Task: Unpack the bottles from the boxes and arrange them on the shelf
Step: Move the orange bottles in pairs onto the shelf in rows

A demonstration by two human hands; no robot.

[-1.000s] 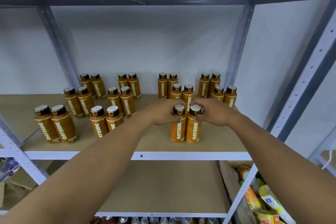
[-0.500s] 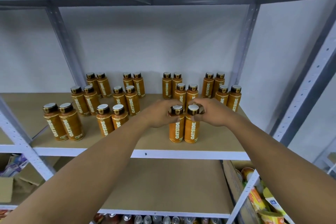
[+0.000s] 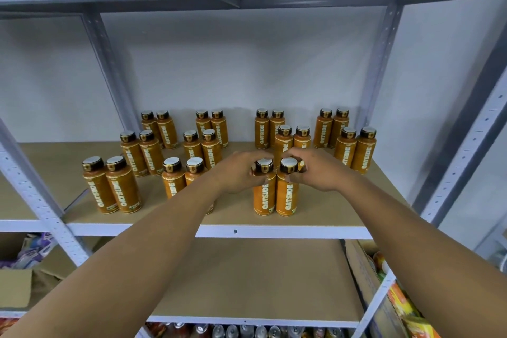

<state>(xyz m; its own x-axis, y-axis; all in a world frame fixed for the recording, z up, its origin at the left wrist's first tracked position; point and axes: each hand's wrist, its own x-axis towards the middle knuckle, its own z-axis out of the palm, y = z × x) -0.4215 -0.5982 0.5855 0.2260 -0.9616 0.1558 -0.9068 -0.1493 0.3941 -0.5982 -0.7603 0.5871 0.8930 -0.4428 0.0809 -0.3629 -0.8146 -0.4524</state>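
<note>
On the shelf (image 3: 323, 214) stand paired orange bottles (image 3: 365, 153), one pair partly hidden by a forearm (image 3: 164, 241). At the front, left hand (image 3: 238, 171) curls round the left bottle (image 3: 264, 195) neck, right hand (image 3: 319, 170) apparently round the right bottle (image 3: 287, 196); fingertips hidden

Left hand (image 3: 239, 173) grips left bottle (image 3: 264, 192), right hand (image 3: 318, 170) right bottle (image 3: 287, 195); both upright on shelf (image 3: 323, 214).

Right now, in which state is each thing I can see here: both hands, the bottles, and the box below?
left hand, grips the neck of the left front bottle.
right hand, grips the neck of the right front bottle.
left front bottle, upright on the shelf, capped.
right front bottle, upright, capped, beside the left one.
other bottles, upright in pairs, capped.
cardboard box, open, lower left.
</note>
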